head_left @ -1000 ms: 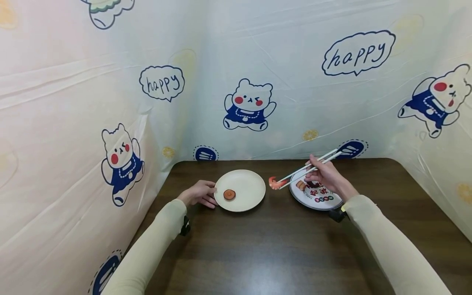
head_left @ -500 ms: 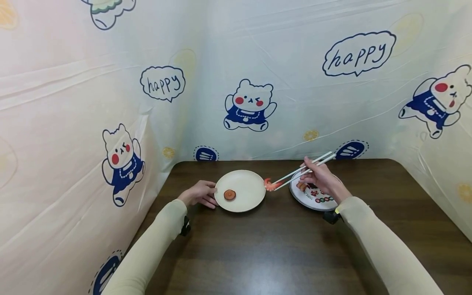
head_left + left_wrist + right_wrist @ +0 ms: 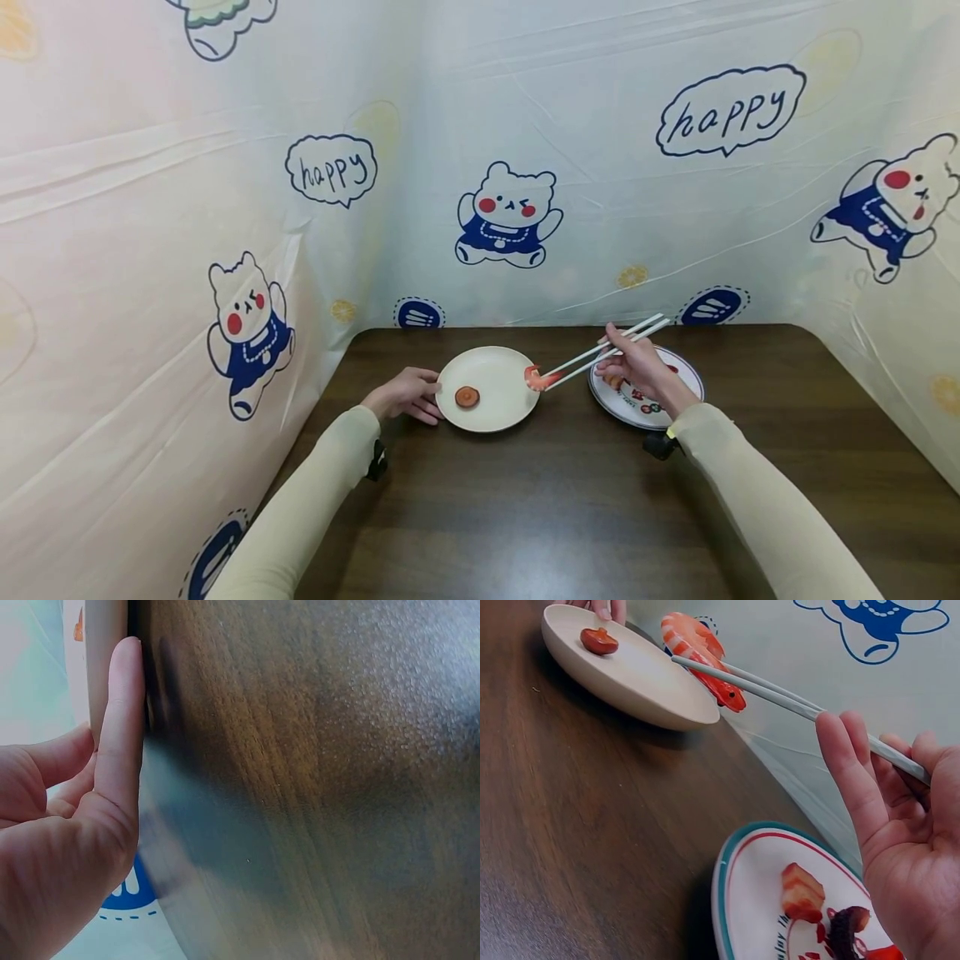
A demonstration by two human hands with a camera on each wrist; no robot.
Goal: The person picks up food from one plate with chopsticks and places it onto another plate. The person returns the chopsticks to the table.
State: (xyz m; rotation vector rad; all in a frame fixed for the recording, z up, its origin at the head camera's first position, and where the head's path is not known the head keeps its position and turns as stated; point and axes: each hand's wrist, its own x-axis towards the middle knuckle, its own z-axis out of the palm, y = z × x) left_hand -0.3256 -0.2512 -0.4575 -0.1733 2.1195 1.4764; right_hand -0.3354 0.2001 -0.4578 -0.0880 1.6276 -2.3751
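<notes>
Right hand point(image 3: 641, 367): fingers and thumb pinched round a pair of white chopsticks point(image 3: 757, 692), held at a slant, tips pointing to the hand's left, butt ends rising past the hand to its far right. Clamped at the tips, well out to the left of this hand: an orange-and-white striped shrimp point(image 3: 534, 377), raised, curled, over the right rim of the cream plate point(image 3: 491, 371). In the right-wrist view it appears above that rim.

Left hand point(image 3: 407, 393): grips the cream plate's near-left edge, thumb at the rim, index finger laid straight along the outer side. Just right of this hand, inside the plate, a round brown piece point(image 3: 467, 397). Shrimp lies farther right of the same hand, across the plate.

Below the right hand and partly covered by it: a printed plate point(image 3: 744, 915), white, teal and red bands at its rim, lettering inside. On it, a layered pink-orange piece point(image 3: 802, 892), a dark piece point(image 3: 845, 930) and something red point(image 3: 885, 952), mostly cut off.

Brown wood-grain counter point(image 3: 525, 508) under both plates, stretching toward the person between the hands. Beyond both hands, a pale cloth point(image 3: 600, 125) with bears and "happy" bubbles.
</notes>
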